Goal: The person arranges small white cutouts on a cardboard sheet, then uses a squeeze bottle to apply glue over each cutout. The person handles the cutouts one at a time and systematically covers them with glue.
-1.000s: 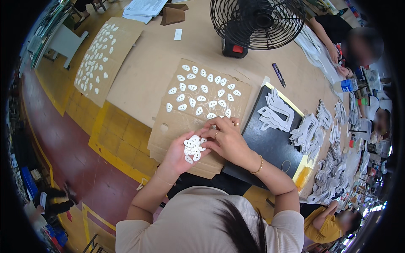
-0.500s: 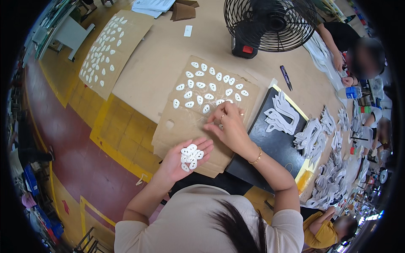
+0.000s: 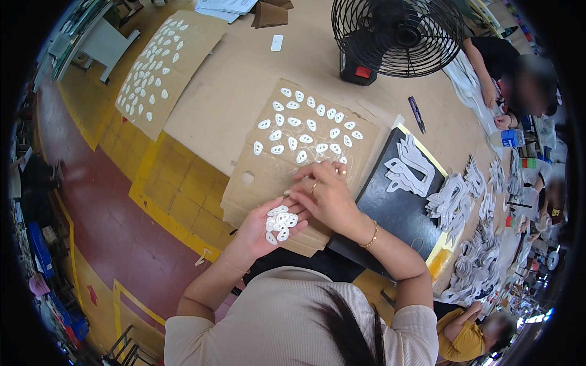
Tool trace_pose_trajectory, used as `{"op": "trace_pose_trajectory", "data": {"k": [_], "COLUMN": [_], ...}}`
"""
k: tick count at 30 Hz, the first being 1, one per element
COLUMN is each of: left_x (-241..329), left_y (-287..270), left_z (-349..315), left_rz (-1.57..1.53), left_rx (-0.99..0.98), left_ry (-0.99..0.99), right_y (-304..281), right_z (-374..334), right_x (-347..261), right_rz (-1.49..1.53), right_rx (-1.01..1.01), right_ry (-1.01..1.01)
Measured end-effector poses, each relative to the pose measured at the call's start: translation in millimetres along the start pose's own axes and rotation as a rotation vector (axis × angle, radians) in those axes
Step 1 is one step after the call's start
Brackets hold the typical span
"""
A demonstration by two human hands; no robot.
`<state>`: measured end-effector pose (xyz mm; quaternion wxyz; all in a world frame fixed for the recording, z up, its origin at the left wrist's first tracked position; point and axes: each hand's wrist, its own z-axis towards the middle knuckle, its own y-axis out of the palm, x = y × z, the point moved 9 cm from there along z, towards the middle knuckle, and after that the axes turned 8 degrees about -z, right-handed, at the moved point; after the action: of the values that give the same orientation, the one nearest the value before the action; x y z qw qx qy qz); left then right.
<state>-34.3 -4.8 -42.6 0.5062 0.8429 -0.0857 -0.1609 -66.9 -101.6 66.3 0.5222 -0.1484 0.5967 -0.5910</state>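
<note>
Left hand [image 3: 256, 233], unclenched, cups holed white ovals [image 3: 279, 223]; right hand [image 3: 331, 196], at its two o'clock, curls, grip unclear; flat cardboard [image 3: 264, 166] beneath.

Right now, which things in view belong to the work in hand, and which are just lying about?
Likely in use:
small white pieces in the left hand
cardboard sheet beneath the right hand

Likely incidental:
black fan
brown scraps
small white card
slim dark tool

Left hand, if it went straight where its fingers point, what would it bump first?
The bare, palm-up left hand would probably meet the bare, gold-ringed right hand first; depth is unclear, so it might pass underneath.
</note>
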Motion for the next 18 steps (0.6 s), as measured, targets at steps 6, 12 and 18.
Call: {"op": "trace_pose_trajectory", "data": {"k": [6, 12, 18], "left_x": [0.2, 5.4, 1.0], "left_y": [-1.4, -0.1, 9.6], "left_z": [-7.2, -6.9, 0.7], "left_rz": [0.031, 0.026, 0.013], "left_rx": [0.102, 0.083, -0.122], "left_ry": [0.005, 0.035, 0.000], "right_y": [19.3, 4.0, 22.6], "right_z": [16.7, 20.6, 6.7], "right_x": [-6.4, -3.5, -27.9], "right_rz": [-0.480, -0.087, 0.021], "right_rx": [-0.008, -0.128, -0.233], "right_ry": [-0.301, -0.091, -0.076]}}
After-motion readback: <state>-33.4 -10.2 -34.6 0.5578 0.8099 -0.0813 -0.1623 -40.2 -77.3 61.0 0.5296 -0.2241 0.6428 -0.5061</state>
